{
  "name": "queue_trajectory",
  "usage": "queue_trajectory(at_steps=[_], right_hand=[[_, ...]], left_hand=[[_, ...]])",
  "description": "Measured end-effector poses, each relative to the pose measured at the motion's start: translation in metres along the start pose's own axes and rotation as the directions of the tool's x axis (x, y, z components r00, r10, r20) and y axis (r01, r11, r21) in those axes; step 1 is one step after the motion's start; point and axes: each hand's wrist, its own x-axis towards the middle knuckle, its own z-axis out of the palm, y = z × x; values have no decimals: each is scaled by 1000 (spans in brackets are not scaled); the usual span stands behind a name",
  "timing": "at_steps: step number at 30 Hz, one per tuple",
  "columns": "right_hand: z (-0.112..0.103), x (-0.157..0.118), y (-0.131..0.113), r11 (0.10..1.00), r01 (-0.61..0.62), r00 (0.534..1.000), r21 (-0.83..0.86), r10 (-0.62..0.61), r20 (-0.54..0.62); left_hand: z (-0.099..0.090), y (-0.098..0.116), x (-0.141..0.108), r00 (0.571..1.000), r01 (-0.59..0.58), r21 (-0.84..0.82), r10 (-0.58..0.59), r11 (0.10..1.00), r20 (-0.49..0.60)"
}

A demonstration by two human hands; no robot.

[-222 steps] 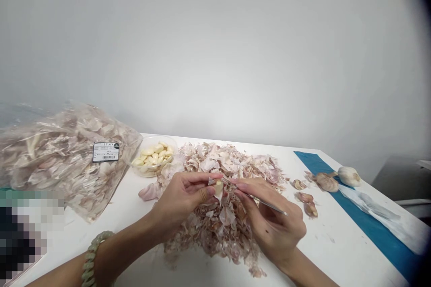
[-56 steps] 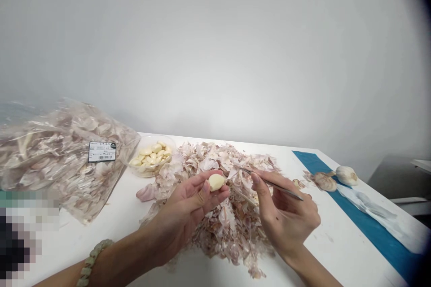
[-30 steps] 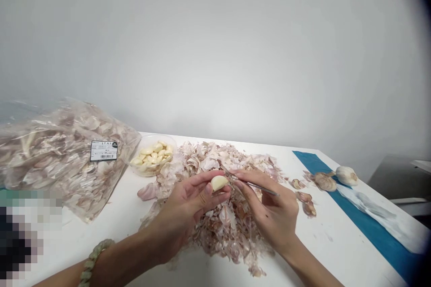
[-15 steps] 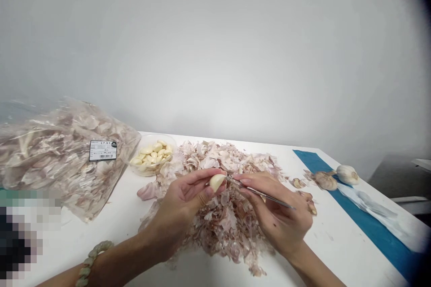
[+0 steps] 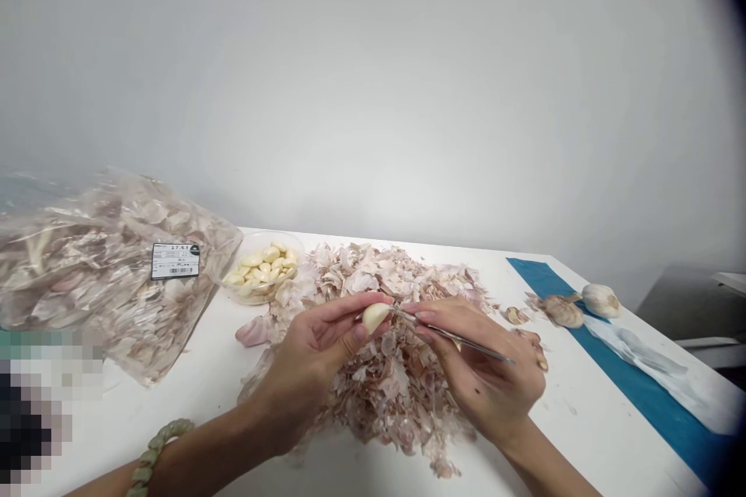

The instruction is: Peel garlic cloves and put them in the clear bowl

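A peeled, pale garlic clove (image 5: 376, 316) is pinched between the thumb and fingers of my left hand (image 5: 318, 353). My right hand (image 5: 486, 361) grips a thin metal tool (image 5: 466, 341), whose tip meets the clove's right end. Both hands are over a large heap of papery garlic skins (image 5: 396, 396). Left of the heap, a clear round bowl (image 5: 250, 297) holds several peeled cloves (image 5: 265, 264). A pinkish unpeeled clove (image 5: 253, 331) lies on the table in front of the bowl.
A clear labelled bag (image 5: 116, 272) full of garlic skins fills the left side of the white table (image 5: 606, 435). On the right, a whole garlic bulb (image 5: 600, 300) and a browner bulb (image 5: 562, 311) rest by a blue strip (image 5: 629, 388) with a white plastic bag (image 5: 658, 369).
My right hand has shifted very slightly right with the tool. The clove stays in my left hand, and the view has moved a little.
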Motion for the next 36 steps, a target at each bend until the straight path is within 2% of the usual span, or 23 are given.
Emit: queue_trajectory(at_steps=[11,21,36], right_hand=[[-1,-1,-1,1000,-17,1000,-1,17,-4],[-2,-2,0,998,-30,999,-60,29,-13],[-2,-3,-1,998,-42,999,-46,42,-17]], left_hand=[[-2,-1,-1,1000,-14,58,12,998,18],[0,0,0,1000,2,56,-2,998,14],[2,3,-2,1000,3,54,-4,999,2]])
